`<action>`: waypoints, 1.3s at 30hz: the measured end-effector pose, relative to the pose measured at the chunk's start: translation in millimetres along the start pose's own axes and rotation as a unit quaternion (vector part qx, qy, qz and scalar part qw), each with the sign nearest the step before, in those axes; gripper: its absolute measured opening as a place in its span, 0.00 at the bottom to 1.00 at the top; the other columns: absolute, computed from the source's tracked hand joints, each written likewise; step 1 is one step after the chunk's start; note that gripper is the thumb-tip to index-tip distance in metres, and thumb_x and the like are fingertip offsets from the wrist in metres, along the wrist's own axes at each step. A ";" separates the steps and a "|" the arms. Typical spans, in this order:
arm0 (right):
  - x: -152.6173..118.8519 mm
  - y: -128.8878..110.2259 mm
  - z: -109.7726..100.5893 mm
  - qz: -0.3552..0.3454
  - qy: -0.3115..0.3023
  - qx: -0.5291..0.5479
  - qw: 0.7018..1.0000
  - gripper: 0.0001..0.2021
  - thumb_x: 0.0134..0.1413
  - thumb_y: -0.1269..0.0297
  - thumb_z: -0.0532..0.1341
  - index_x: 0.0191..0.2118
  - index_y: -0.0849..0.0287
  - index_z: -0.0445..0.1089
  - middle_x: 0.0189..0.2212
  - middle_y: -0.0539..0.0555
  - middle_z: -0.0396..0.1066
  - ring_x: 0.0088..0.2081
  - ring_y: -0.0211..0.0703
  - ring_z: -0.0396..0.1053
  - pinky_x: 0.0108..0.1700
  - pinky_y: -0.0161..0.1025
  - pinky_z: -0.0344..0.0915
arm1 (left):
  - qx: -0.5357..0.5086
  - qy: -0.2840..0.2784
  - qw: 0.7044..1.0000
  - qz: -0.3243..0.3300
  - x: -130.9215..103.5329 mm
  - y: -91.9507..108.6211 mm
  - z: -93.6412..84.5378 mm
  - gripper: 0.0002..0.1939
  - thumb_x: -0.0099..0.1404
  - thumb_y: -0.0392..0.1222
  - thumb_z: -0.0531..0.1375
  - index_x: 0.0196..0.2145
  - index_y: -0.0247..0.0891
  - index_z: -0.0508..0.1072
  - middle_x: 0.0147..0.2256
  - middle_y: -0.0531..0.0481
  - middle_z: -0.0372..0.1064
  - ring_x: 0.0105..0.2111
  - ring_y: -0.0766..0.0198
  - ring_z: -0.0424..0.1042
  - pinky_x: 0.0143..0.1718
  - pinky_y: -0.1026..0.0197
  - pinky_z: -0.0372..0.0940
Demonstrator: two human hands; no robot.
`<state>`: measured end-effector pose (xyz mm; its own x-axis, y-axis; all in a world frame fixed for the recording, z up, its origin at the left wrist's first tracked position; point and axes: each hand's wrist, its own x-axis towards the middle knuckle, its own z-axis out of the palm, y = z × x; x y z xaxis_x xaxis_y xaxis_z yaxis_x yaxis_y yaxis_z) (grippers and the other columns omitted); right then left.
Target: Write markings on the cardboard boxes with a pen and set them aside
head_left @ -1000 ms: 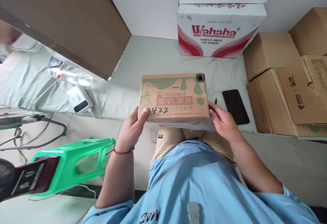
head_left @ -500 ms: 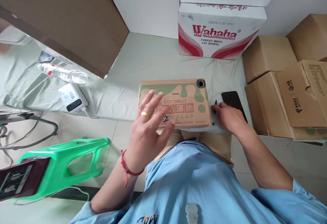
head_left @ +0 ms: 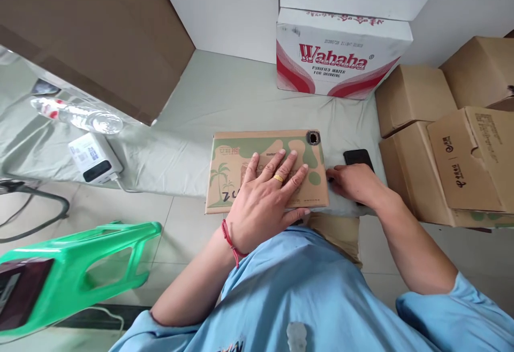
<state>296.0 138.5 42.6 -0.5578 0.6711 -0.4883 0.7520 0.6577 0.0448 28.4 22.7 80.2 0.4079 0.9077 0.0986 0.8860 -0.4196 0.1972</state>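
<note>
A flat cardboard box [head_left: 225, 151] with green print and a round black-rimmed hole in its far right corner lies at the table's front edge. Flat on its top rests my left hand [head_left: 265, 194], fingers stretched out and covering much of the lettering. Handwritten black marks show beside the wrist. Just right of the box, my right hand [head_left: 353, 182] has its fingers closed on a slim black pen [head_left: 330, 180], mostly hidden by them. A black phone [head_left: 359, 157] lies partly under that hand.
A white Wahaha carton [head_left: 337, 58] stands at the back. Several brown boxes [head_left: 450, 165] are stacked on the right. A large brown carton [head_left: 100, 36], a plastic bottle [head_left: 80, 116] and a white power bank [head_left: 92, 157] are left. A green stool [head_left: 76, 255] stands on the floor.
My left hand has come down from above the box and now lies flat on its top. My right hand stays beside the box, with the pen now more hidden. The view has shifted slightly.
</note>
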 end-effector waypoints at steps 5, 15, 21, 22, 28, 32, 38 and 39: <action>-26.4 21.1 -7.3 0.047 0.100 0.017 0.994 0.08 0.67 0.62 0.61 0.44 0.55 0.78 0.35 0.55 0.83 0.32 0.48 0.75 0.31 0.43 0.46 | 0.003 0.007 1.000 -0.001 0.0 -0.2 1.5 0.43 0.77 0.68 0.61 0.79 0.44 0.63 0.80 0.39 0.53 0.79 0.35 0.58 0.79 0.23 0.49; -12.6 -9.5 -34.3 0.066 0.540 0.685 0.485 0.10 0.56 0.58 0.70 0.31 0.51 0.68 0.18 0.42 0.58 0.16 0.34 0.49 0.18 0.36 0.42 | -0.011 0.020 1.000 -0.002 -0.4 -0.8 0.8 0.42 0.77 0.68 0.61 0.78 0.43 0.65 0.79 0.39 0.55 0.78 0.36 0.59 0.80 0.25 0.46; 42.4 -65.3 -32.7 0.062 0.515 0.675 0.525 0.12 0.62 0.53 0.71 0.43 0.54 0.74 0.28 0.46 0.73 0.23 0.33 0.62 0.25 0.33 0.60 | -0.004 0.023 1.000 0.003 -1.4 -0.8 1.2 0.41 0.78 0.67 0.60 0.78 0.42 0.65 0.79 0.38 0.56 0.78 0.34 0.60 0.79 0.24 0.48; 45.5 -70.4 -32.1 0.075 0.543 0.638 0.541 0.11 0.64 0.53 0.69 0.42 0.54 0.73 0.29 0.46 0.72 0.24 0.33 0.62 0.26 0.33 0.60 | -0.004 0.023 1.000 0.003 -1.6 -0.8 1.5 0.41 0.78 0.67 0.60 0.78 0.43 0.65 0.79 0.38 0.56 0.78 0.34 0.60 0.79 0.24 0.48; 42.2 -81.0 -33.7 0.119 0.626 0.464 0.616 0.07 0.71 0.59 0.61 0.41 0.55 0.73 0.30 0.47 0.72 0.26 0.35 0.64 0.30 0.35 0.63 | -0.018 0.036 0.999 -0.001 -1.8 0.3 1.0 0.40 0.79 0.68 0.59 0.77 0.42 0.67 0.78 0.39 0.59 0.77 0.34 0.62 0.78 0.24 0.50; 40.2 -80.3 -33.8 0.125 0.594 0.453 0.653 0.09 0.73 0.57 0.61 0.43 0.56 0.75 0.32 0.49 0.76 0.29 0.38 0.70 0.35 0.38 0.69 | -0.021 0.033 0.999 -0.004 -1.0 1.4 -1.1 0.39 0.79 0.67 0.59 0.76 0.42 0.68 0.78 0.38 0.60 0.76 0.33 0.63 0.78 0.23 0.51; 40.8 -80.0 -35.3 0.136 0.570 0.450 0.674 0.11 0.73 0.55 0.60 0.44 0.55 0.75 0.33 0.50 0.78 0.29 0.39 0.71 0.36 0.39 0.70 | -0.024 0.038 0.999 -0.003 -1.5 1.4 0.1 0.38 0.78 0.66 0.61 0.76 0.42 0.69 0.78 0.38 0.60 0.77 0.33 0.62 0.78 0.23 0.51; 40.5 -80.2 -36.1 0.136 0.568 0.450 0.676 0.11 0.73 0.55 0.60 0.43 0.55 0.75 0.32 0.50 0.77 0.28 0.39 0.70 0.35 0.38 0.69 | -0.026 0.039 0.999 -0.004 -1.6 1.3 0.3 0.38 0.78 0.66 0.61 0.76 0.42 0.69 0.78 0.38 0.60 0.77 0.33 0.62 0.78 0.23 0.51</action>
<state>200.4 125.3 50.6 0.1177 0.8911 0.4382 0.5052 0.3262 -0.7990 29.0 20.7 80.0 0.3805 0.9085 0.1729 0.8758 -0.4140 0.2482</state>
